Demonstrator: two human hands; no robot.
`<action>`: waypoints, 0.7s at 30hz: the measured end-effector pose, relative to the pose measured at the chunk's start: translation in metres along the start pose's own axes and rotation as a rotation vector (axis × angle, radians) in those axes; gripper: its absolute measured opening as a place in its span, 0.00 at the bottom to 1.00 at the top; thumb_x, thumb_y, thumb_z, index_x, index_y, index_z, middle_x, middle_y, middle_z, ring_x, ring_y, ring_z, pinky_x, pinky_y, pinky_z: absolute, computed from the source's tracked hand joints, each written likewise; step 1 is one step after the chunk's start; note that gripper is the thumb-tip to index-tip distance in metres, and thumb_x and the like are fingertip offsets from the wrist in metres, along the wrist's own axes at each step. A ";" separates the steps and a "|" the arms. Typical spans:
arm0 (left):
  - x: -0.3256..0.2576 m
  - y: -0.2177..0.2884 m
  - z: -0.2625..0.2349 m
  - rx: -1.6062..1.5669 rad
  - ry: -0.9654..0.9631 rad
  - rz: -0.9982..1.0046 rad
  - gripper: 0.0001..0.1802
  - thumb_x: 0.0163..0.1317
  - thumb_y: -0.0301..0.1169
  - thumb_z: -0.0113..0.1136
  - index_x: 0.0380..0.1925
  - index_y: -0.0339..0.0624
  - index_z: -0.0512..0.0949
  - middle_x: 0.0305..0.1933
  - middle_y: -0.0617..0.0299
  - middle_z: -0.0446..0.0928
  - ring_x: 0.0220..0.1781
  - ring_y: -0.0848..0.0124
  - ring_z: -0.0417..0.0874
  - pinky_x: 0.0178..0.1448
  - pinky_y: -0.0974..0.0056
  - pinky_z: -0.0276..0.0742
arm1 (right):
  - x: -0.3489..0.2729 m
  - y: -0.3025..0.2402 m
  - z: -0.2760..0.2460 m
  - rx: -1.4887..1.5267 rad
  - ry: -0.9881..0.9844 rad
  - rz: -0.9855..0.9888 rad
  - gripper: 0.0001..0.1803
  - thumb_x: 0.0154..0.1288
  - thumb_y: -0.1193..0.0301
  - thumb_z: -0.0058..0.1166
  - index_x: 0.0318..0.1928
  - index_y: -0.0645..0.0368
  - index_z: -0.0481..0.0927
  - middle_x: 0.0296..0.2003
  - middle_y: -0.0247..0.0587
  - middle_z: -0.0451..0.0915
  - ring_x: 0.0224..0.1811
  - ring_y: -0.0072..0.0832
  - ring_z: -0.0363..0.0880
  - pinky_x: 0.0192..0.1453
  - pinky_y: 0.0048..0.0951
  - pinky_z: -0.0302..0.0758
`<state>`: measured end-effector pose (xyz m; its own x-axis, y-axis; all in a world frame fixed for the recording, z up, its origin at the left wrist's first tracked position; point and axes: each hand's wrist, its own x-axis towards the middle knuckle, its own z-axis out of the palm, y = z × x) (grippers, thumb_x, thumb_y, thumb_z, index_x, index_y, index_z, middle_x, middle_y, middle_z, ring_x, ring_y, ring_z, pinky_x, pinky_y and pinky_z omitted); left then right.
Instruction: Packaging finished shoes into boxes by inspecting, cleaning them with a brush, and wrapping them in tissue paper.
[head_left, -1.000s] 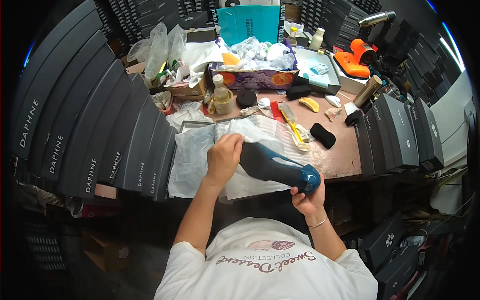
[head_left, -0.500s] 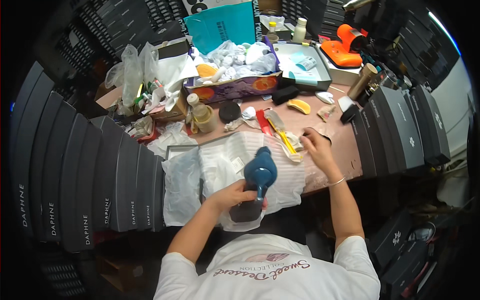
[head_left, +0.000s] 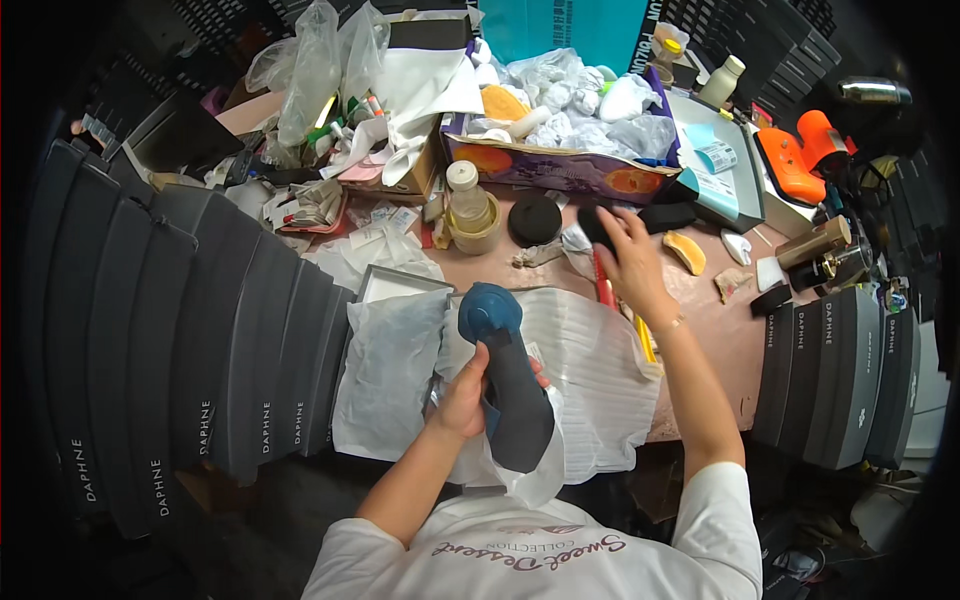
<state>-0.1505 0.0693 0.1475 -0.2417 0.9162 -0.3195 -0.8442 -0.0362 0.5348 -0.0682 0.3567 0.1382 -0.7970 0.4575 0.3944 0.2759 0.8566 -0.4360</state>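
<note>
My left hand [head_left: 468,392] grips a blue shoe [head_left: 490,310] around its middle. The dark grey sole [head_left: 523,425] faces up, with the rounded heel end pointing away from me. Under the shoe lie crumpled white tissue and a ribbed white foam sheet [head_left: 600,400]. Farther right, my right hand [head_left: 637,268] is above the table, its fingers closed on a small black pad [head_left: 597,226]. Just below that hand are a red tool [head_left: 605,285] and a yellow tool [head_left: 646,340], partly covered. A round black lid-like disc [head_left: 535,219] sits to the left of the pad.
Dark grey shoeboxes stand in rows at left [head_left: 225,330] and right [head_left: 835,380]. A purple carton [head_left: 560,172] full of crumpled paper is at the back. Beside it are a glass jar [head_left: 472,222], a yellow sponge [head_left: 685,253] and an orange tape dispenser [head_left: 790,165].
The shoe has turned so its sole faces up and its heel end points away. My right hand has moved farther back, carrying the black pad. The whole view has shifted.
</note>
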 end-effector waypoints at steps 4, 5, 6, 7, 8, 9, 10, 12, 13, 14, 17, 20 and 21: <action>-0.007 0.004 0.003 0.018 -0.021 0.030 0.39 0.66 0.64 0.38 0.53 0.37 0.70 0.48 0.53 0.75 0.52 0.57 0.81 0.55 0.54 0.79 | 0.047 0.015 0.085 -0.170 -0.164 -0.072 0.20 0.60 0.70 0.56 0.55 0.53 0.77 0.51 0.47 0.74 0.50 0.46 0.73 0.53 0.42 0.73; -0.011 0.007 0.005 0.047 -0.014 0.048 0.40 0.65 0.65 0.37 0.53 0.37 0.70 0.48 0.54 0.75 0.51 0.57 0.81 0.54 0.54 0.79 | 0.051 0.012 0.094 -0.251 -0.277 -0.015 0.18 0.61 0.71 0.56 0.52 0.55 0.79 0.49 0.47 0.75 0.48 0.46 0.73 0.52 0.42 0.73; -0.015 0.009 0.006 0.080 -0.011 0.061 0.41 0.65 0.66 0.36 0.52 0.37 0.70 0.47 0.55 0.75 0.50 0.58 0.81 0.54 0.54 0.80 | 0.051 0.014 0.095 -0.146 -0.220 -0.017 0.17 0.61 0.71 0.55 0.51 0.55 0.80 0.47 0.47 0.76 0.47 0.46 0.74 0.51 0.42 0.73; -0.017 0.007 0.005 0.031 -0.013 0.064 0.42 0.64 0.67 0.35 0.52 0.37 0.70 0.46 0.55 0.75 0.50 0.58 0.81 0.53 0.54 0.80 | 0.051 0.016 0.089 -0.046 -0.162 -0.019 0.16 0.61 0.71 0.55 0.50 0.56 0.80 0.45 0.47 0.76 0.45 0.46 0.74 0.51 0.42 0.73; -0.020 0.007 0.002 -0.019 -0.019 0.072 0.43 0.64 0.68 0.34 0.52 0.37 0.70 0.46 0.55 0.76 0.50 0.59 0.81 0.53 0.54 0.79 | 0.057 0.005 0.077 0.053 -0.103 -0.028 0.15 0.62 0.72 0.55 0.49 0.57 0.81 0.43 0.48 0.77 0.44 0.46 0.75 0.50 0.42 0.73; -0.022 0.006 0.001 -0.065 -0.028 0.074 0.44 0.63 0.69 0.33 0.51 0.36 0.71 0.46 0.55 0.76 0.49 0.59 0.82 0.53 0.55 0.79 | 0.045 -0.007 0.060 0.157 -0.010 -0.036 0.15 0.62 0.73 0.54 0.50 0.57 0.81 0.41 0.48 0.77 0.43 0.45 0.76 0.49 0.41 0.73; -0.024 0.007 -0.004 -0.071 -0.050 0.110 0.44 0.63 0.70 0.32 0.52 0.37 0.71 0.46 0.56 0.76 0.50 0.60 0.81 0.54 0.56 0.79 | 0.025 -0.040 0.029 0.258 0.073 -0.061 0.15 0.62 0.73 0.54 0.51 0.58 0.80 0.40 0.49 0.78 0.42 0.45 0.76 0.48 0.40 0.73; -0.030 0.004 -0.011 -0.087 -0.098 0.181 0.46 0.62 0.71 0.30 0.53 0.37 0.71 0.48 0.56 0.76 0.51 0.63 0.80 0.55 0.58 0.77 | -0.040 -0.104 -0.024 0.441 -0.122 -0.049 0.18 0.58 0.74 0.58 0.50 0.56 0.81 0.39 0.46 0.77 0.40 0.43 0.77 0.45 0.37 0.73; -0.031 0.005 0.000 -0.049 -0.022 0.172 0.45 0.63 0.70 0.30 0.53 0.37 0.71 0.48 0.56 0.76 0.51 0.64 0.81 0.55 0.59 0.78 | -0.066 -0.128 -0.044 0.528 -0.183 -0.101 0.18 0.56 0.74 0.59 0.50 0.56 0.81 0.39 0.45 0.77 0.39 0.42 0.76 0.43 0.36 0.73; -0.036 0.005 0.016 -0.004 0.061 0.153 0.45 0.64 0.69 0.30 0.53 0.37 0.72 0.48 0.56 0.77 0.50 0.65 0.81 0.54 0.61 0.78 | -0.075 -0.149 -0.051 0.446 -0.090 -0.262 0.18 0.54 0.74 0.60 0.49 0.56 0.82 0.39 0.44 0.77 0.39 0.40 0.76 0.42 0.35 0.73; -0.055 -0.016 0.041 0.215 0.165 0.127 0.43 0.66 0.67 0.29 0.56 0.39 0.71 0.49 0.57 0.77 0.52 0.68 0.80 0.56 0.64 0.77 | -0.095 -0.187 -0.047 0.319 0.040 -0.344 0.17 0.51 0.74 0.60 0.45 0.56 0.82 0.37 0.41 0.76 0.36 0.36 0.75 0.40 0.34 0.73; -0.071 -0.020 0.027 0.208 0.150 0.172 0.42 0.65 0.68 0.30 0.50 0.40 0.74 0.45 0.58 0.78 0.47 0.68 0.81 0.53 0.63 0.77 | -0.139 -0.208 -0.060 0.310 -0.063 -0.360 0.16 0.50 0.74 0.59 0.42 0.57 0.82 0.36 0.39 0.75 0.34 0.34 0.74 0.39 0.33 0.72; -0.075 -0.011 0.025 0.197 0.063 0.192 0.42 0.65 0.68 0.30 0.48 0.40 0.75 0.45 0.58 0.78 0.46 0.68 0.81 0.53 0.63 0.78 | -0.159 -0.216 -0.062 0.307 -0.129 -0.391 0.15 0.49 0.74 0.58 0.42 0.57 0.82 0.35 0.38 0.75 0.34 0.34 0.73 0.38 0.33 0.71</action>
<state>-0.1108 0.0111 0.1855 -0.4228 0.8734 -0.2418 -0.6724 -0.1234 0.7298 0.0325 0.1137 0.2202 -0.8743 0.0673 0.4807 -0.2110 0.8391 -0.5014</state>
